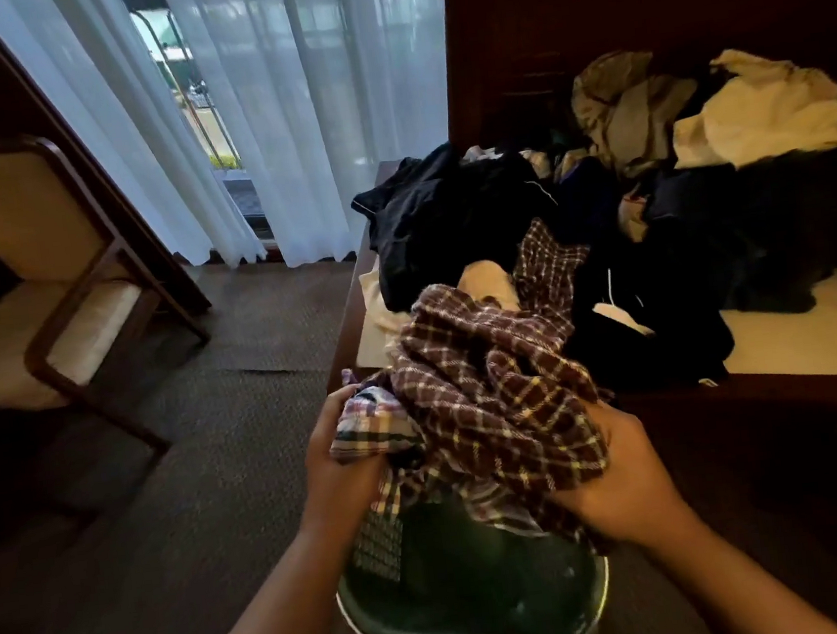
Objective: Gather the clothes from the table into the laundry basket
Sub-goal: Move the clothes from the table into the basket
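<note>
A person looks down at a dark green laundry basket (604, 602) on the floor at 6 o'clock and holds a bunched load of clothes just above it. The left hand (336, 459) grasps a pale checked garment (376, 424). The right hand (625, 481) clutches a maroon plaid cloth (491, 391), fingers curled into its folds. The plaid's far end trails toward 1 o'clock and seems to lie on the heap of dark and cream clothes (498, 215) on the table (796, 344), which spans 1 to 3 o'clock. If the load is lowered now, that trailing end may drag other pieces off the table edge onto the carpet. The plaid may also catch on the basket's rim and hang outside. The basket's inside is too dark to tell how full it is, so overflow is possible.
</note>
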Motion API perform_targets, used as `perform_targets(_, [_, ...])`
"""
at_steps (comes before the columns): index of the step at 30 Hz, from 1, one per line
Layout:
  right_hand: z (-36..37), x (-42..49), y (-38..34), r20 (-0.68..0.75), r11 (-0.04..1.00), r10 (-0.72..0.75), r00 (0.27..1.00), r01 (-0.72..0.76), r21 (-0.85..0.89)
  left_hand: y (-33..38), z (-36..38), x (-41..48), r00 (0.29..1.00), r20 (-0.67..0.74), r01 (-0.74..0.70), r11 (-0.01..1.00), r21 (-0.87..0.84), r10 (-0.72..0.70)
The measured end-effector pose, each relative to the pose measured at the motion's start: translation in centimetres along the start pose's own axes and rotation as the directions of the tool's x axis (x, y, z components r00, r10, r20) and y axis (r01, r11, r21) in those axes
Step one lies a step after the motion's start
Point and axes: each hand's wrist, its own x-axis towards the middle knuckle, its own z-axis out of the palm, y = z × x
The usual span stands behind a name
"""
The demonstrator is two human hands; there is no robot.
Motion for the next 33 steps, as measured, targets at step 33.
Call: perform_targets(33, [8.8,-10.7,3.5,0.082,0.856,0.468,0.880,-0.428,-0.291,-6.8,-2.4,-7.4,0.899,0.303,0.217,0.921,0.324,-0.318])
